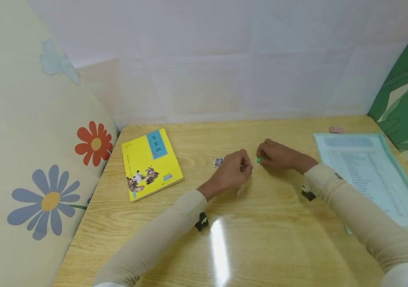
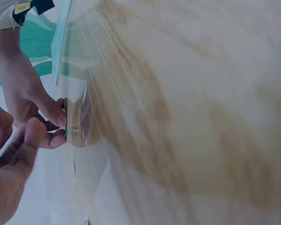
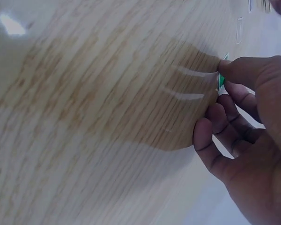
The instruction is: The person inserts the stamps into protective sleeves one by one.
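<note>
My right hand (image 1: pixel 277 154) pinches a small green stamp-like piece with a white border (image 1: pixel 259 159) between thumb and fingertips, low over the wooden table. In the right wrist view the green piece (image 3: pixel 221 80) shows as a thin strip at the thumb tip. My left hand (image 1: pixel 232 169) hovers just to its left, fingers loosely bent, with nothing visible between them. Beside the left hand lies a small dark picture piece with a white border (image 1: pixel 218 162), partly hidden by that hand. Another white-edged piece (image 3: pixel 240 30) lies flat near the right hand in the right wrist view.
A yellow book (image 1: pixel 152 163) with a blue title panel lies on the left of the table. On the right is a light-blue-bordered printed sheet (image 1: pixel 365 175), partly under the right forearm. A small pink object (image 1: pixel 336 130) sits behind it. White sheeting (image 1: pixel 204 79) backs the table.
</note>
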Motion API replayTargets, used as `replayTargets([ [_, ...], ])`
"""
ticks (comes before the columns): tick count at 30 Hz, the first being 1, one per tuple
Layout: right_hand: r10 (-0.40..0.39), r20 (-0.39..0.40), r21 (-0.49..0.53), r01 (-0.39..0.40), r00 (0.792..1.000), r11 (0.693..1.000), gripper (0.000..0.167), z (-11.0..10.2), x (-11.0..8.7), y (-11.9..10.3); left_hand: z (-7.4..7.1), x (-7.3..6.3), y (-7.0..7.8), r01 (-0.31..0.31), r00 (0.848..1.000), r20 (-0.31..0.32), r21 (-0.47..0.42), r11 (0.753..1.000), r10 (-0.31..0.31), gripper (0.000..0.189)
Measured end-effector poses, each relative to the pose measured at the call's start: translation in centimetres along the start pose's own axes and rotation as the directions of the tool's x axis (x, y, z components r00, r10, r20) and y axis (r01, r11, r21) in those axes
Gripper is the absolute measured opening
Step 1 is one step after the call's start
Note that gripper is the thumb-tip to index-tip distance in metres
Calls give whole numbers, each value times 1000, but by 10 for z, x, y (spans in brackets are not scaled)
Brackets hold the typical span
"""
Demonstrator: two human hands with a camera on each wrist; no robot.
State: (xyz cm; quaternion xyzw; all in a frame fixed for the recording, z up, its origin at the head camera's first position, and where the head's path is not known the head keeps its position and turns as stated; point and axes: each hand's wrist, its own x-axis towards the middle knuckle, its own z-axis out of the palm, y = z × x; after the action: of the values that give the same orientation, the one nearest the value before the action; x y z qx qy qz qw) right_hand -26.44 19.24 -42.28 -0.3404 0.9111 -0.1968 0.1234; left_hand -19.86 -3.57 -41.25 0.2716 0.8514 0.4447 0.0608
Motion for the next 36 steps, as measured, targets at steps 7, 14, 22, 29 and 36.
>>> replayTargets([
  [7, 21, 21, 8, -22, 1000, 1000, 15, -1, -1, -7, 0, -1, 2, -29, 998, -57, -79, 996, 24, 14],
  [14, 32, 16, 23, -32, 999, 999, 22, 1, 0, -8, 3, -2, 4, -53, 998, -43, -29, 998, 52, 9],
  [22, 77, 32, 32, -78, 997, 996, 33, 1, 2, -11, 1, -5, 4, -45, 998, -37, 18, 999, 46, 5],
  [29, 52, 6, 20, -52, 999, 998, 30, 4, 5, -11, -2, -6, -1, -45, 998, -38, 18, 999, 46, 5],
  [36, 48, -4, -1, -48, 999, 999, 21, 1, 4, -8, -2, -7, -4, -53, 998, -37, 21, 998, 54, 4],
])
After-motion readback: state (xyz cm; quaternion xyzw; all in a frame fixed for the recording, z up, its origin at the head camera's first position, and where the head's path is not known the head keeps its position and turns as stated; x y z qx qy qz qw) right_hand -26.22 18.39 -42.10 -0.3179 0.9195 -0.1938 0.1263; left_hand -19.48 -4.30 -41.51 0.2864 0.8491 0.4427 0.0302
